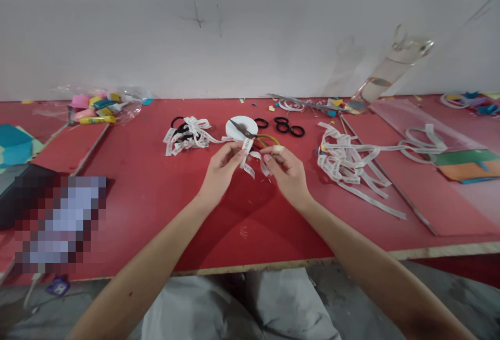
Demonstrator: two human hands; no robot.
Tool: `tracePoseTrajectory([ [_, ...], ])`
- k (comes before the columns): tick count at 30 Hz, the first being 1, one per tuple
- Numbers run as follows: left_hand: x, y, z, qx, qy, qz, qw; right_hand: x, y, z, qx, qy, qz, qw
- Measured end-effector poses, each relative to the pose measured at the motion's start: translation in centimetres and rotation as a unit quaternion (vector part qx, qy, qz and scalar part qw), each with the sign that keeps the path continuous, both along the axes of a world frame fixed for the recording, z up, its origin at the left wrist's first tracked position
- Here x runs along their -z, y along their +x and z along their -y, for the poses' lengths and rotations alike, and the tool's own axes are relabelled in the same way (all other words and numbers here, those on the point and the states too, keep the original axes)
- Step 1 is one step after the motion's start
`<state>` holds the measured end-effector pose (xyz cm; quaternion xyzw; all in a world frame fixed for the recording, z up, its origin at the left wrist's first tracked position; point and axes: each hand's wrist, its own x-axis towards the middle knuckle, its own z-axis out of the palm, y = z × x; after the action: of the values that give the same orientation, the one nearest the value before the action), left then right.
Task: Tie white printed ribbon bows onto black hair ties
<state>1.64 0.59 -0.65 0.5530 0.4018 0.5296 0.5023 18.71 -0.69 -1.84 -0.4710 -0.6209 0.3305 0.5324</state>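
Between my two hands is a white ribbon [247, 146] printed with dark lettering, looped with loose ends hanging down. My left hand [225, 165] pinches it between thumb and fingers. My right hand [287, 173] is closed at the ribbon's other side, thumb against the fingers, with a pale wrap on one finger. Just beyond lie scissors [250, 134] with yellow handles, across a white disc-shaped spool [234, 127]. Several black elastic rings [282, 125] sit behind my right hand. Whether a ring is inside the held ribbon is hidden by my fingers.
Black rings with tied ribbons [191, 134] are heaped at left; a ribbon tangle [347, 160] lies at right. A tilted clear bottle [385, 77] stands near the wall. At left are a blurred-out phone-like object [66, 220] and a plastic bag [99, 105] of colourful items.
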Motion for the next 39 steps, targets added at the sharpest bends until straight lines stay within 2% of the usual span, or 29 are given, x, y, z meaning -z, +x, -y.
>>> tracePoseTrajectory([
  [4,0.4,0.1,-0.3,-0.010,-0.026,0.039,0.999,-0.4,-0.2,0.4,0.038,0.093,0.080,0.992],
  [7,0.5,0.2,-0.2,-0.003,-0.018,0.016,1.000,-0.4,-0.2,0.3,0.063,0.107,0.065,0.990],
  [10,0.4,0.3,0.1,0.029,-0.006,-0.016,0.999,-0.1,0.0,-0.1,0.063,0.060,0.024,0.996],
  [13,0.3,0.3,0.3,0.058,0.001,-0.036,0.998,0.1,0.0,-0.5,0.002,-0.018,0.021,1.000],
  [15,0.2,0.2,0.3,0.063,0.006,-0.053,0.997,0.3,0.0,-0.6,-0.033,-0.044,0.028,0.998],
  [20,0.1,-0.1,0.1,0.042,0.032,-0.120,0.991,0.3,-0.2,-0.4,-0.091,-0.056,0.023,0.994],
  [25,0.2,-0.1,0.0,0.055,0.055,-0.149,0.986,0.2,0.0,-0.4,-0.097,-0.058,0.046,0.992],
  [31,0.3,-0.2,-0.1,0.023,0.077,-0.191,0.978,-0.2,0.0,-0.5,-0.113,-0.064,0.050,0.990],
  [39,0.7,-0.7,-0.2,0.039,0.135,-0.293,0.946,1.6,-0.1,-0.8,-0.143,-0.102,0.023,0.984],
])
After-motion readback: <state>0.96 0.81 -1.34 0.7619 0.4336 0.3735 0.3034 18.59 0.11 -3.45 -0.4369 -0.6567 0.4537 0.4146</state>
